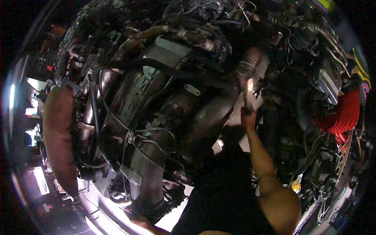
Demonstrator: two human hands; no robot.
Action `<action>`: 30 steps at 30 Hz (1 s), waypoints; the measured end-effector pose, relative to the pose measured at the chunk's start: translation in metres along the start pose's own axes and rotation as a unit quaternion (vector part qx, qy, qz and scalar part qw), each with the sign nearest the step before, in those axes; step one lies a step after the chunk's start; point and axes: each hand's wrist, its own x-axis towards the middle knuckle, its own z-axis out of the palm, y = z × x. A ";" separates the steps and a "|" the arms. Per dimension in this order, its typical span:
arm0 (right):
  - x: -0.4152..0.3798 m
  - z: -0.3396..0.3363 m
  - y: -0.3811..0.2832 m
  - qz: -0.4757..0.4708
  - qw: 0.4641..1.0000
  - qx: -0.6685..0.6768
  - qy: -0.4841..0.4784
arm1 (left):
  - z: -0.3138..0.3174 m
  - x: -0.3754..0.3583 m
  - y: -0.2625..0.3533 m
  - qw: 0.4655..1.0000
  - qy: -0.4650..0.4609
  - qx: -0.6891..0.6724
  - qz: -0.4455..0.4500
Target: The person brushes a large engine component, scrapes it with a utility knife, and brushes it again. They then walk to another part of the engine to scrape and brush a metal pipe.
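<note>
Slim tool (249, 87), only one, held in the right hand (248, 116).

The engine (135, 92) (bare, dimly lit) suggests a workshop

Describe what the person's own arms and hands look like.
Right arm: no sleeve or wristband visible, against a dark top. Right hand: shadowed, no markings discernible. Left arm: only a blurred part shows; its hand is unclear.

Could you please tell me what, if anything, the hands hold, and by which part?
The right hand seems to grip a slim object by its lower end; the left hand is too dim to tell.
</note>
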 end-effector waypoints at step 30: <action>0.015 -0.130 -0.281 -0.301 0.901 -0.073 -0.305 | 0.010 -0.002 0.071 0.996 0.089 -0.022 0.000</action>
